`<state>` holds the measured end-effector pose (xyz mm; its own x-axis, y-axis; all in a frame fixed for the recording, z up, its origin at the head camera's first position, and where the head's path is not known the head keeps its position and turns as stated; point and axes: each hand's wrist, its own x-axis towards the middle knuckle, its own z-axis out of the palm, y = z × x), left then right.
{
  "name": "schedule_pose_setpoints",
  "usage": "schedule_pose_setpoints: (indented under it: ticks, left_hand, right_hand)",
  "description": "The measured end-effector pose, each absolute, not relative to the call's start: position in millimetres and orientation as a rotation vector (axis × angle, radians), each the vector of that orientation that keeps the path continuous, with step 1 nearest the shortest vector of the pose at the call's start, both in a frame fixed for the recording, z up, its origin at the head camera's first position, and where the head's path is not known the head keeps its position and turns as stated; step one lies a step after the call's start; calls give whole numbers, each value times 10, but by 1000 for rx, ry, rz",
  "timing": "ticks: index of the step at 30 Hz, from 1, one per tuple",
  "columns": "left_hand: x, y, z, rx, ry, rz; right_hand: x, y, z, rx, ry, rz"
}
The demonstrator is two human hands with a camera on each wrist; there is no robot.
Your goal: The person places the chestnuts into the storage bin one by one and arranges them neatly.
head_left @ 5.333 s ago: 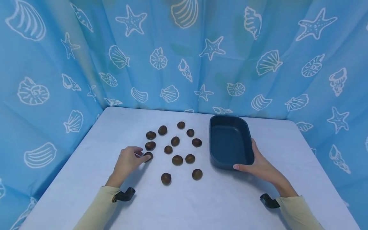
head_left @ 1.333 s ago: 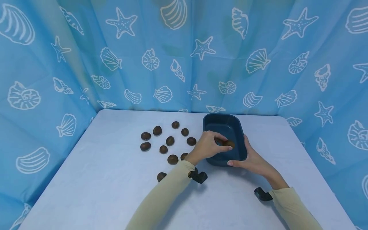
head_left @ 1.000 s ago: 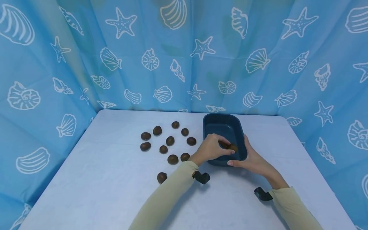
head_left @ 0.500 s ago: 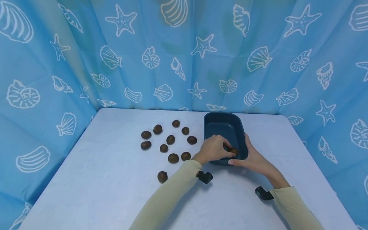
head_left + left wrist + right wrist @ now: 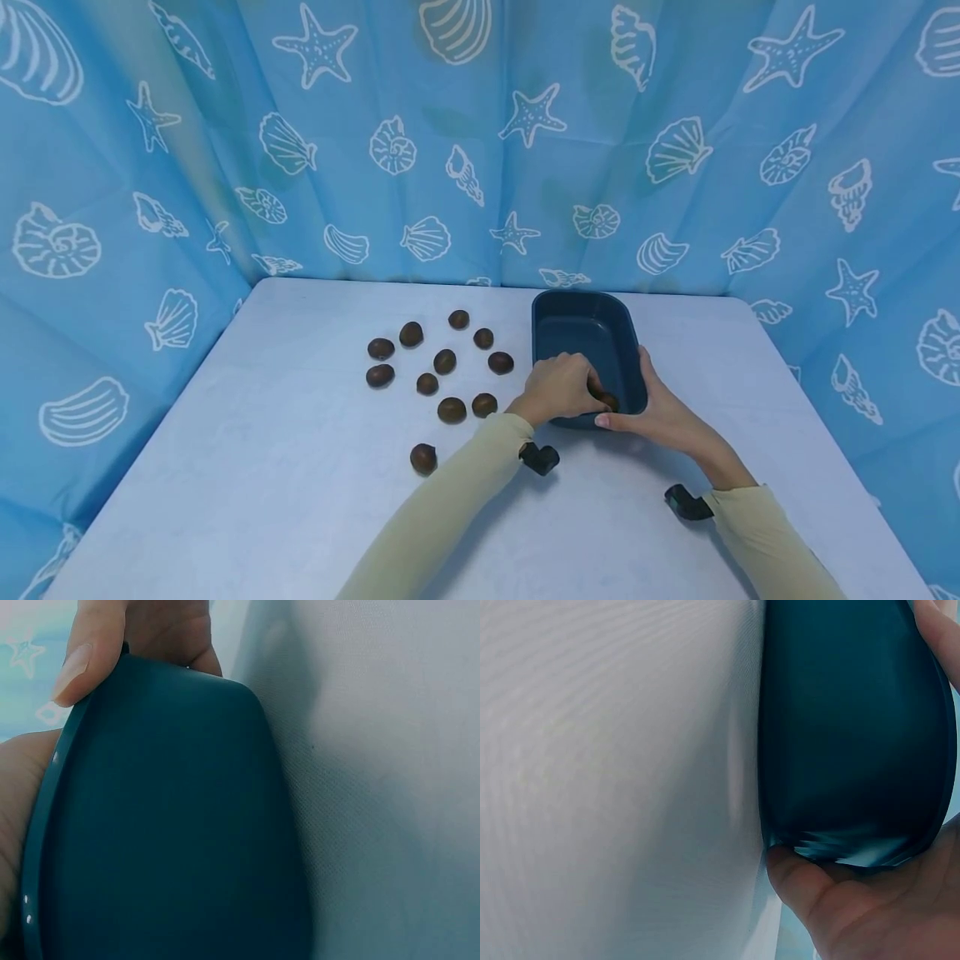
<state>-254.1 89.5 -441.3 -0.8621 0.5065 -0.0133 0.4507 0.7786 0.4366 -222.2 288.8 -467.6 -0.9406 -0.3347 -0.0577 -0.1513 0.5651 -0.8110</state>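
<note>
In the head view, my left hand point(image 5: 562, 385) reaches over the near-left rim into a dark blue rectangular dish point(image 5: 577, 332). Its fingertips hold brown chestnuts point(image 5: 610, 402) low inside the near end; the fingers partly cover them. My right hand point(image 5: 663, 412) grips the dish's near right corner, thumb on the near side. The left wrist view shows the dish's outer wall point(image 5: 172, 802), with the right thumb over its rim; no chestnut is visible there. In the right wrist view, the right hand point(image 5: 885, 907) holds the wall point(image 5: 855, 735).
Several loose chestnuts point(image 5: 445, 361) lie scattered on the white-covered table point(image 5: 262, 467) left of the dish. One chestnut point(image 5: 423, 459) lies nearer, beside the left sleeve. A blue shell-print curtain point(image 5: 450, 125) stands behind the table. Black wrist cameras hang under both wrists.
My left hand picked up a chestnut at the table's left and carried it into the dish; a near chestnut is also gone from the table. Lately it has sunk lower, toward the near end.
</note>
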Motion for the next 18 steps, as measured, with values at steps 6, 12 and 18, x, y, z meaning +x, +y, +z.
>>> schedule_pose_setpoints:
  ticks: [6, 12, 18]
  left_hand:
    - [-2563, 911, -4407, 748, 2817, 632]
    - [-2584, 928, -4405, 739, 2831, 583]
    - [-2593, 945, -4399, 726, 2818, 557]
  right_hand:
    - [-2231, 2889, -4674, -410, 2589, -1313]
    - [-2234, 2887, -4667, -404, 2595, -1301]
    - [-2221, 2894, -4664, -372, 2591, -1281]
